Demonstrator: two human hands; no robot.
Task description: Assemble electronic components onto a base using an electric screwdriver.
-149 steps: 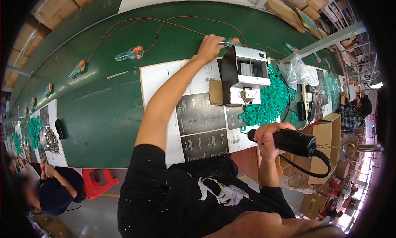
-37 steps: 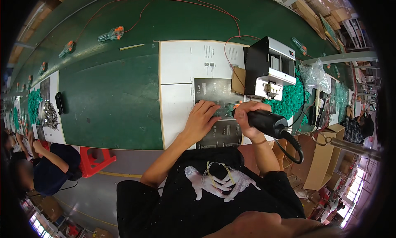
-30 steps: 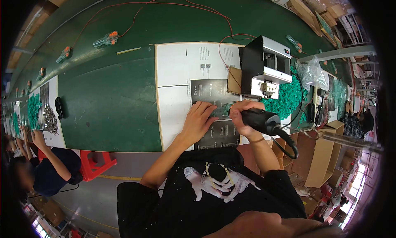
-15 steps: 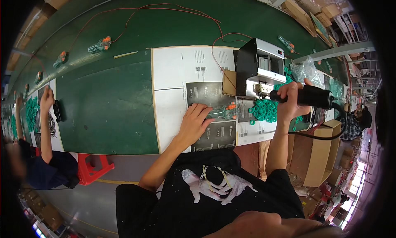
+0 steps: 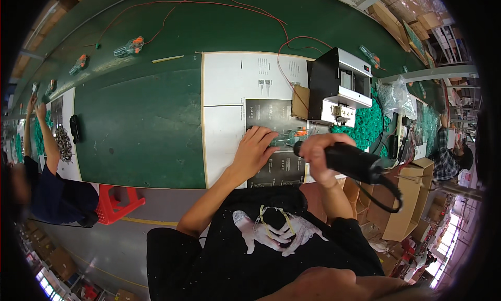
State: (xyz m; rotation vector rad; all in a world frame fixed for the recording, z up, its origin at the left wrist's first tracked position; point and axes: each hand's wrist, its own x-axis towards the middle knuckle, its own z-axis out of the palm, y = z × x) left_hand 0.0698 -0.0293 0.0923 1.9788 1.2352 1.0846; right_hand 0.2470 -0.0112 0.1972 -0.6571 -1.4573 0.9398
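On dark printed sheets lies a clear plastic casing with orange parts (image 5: pixel 286 139). The fingers of my left hand (image 5: pixel 254 151) are closed on its left end, pressing it to the sheet. Wrapped round a black electric screwdriver (image 5: pixel 356 164), my right hand (image 5: pixel 322 154) hovers just right of the casing. The driver's tip points left, near the casing's right end; I cannot tell whether they touch. A black and white screw feeder (image 5: pixel 347 84) stands behind, with a piece of cardboard (image 5: pixel 300 101) at its left side. Many green rings (image 5: pixel 368 124) are heaped beside it.
More clear casings (image 5: pixel 129 46) lie along the green bench (image 5: pixel 138 118), crossed by thin red wires. A clear plastic bag (image 5: pixel 398 98) sits right of the feeder. An open carton (image 5: pixel 409 199) stands lower right. At left, another person (image 5: pixel 60 194) works by a red stool (image 5: pixel 119 203).
My right hand has brought the screwdriver left and nearer to me, from over the green rings to beside the casing. My left hand stays on the casing. The person at left has moved their hands.
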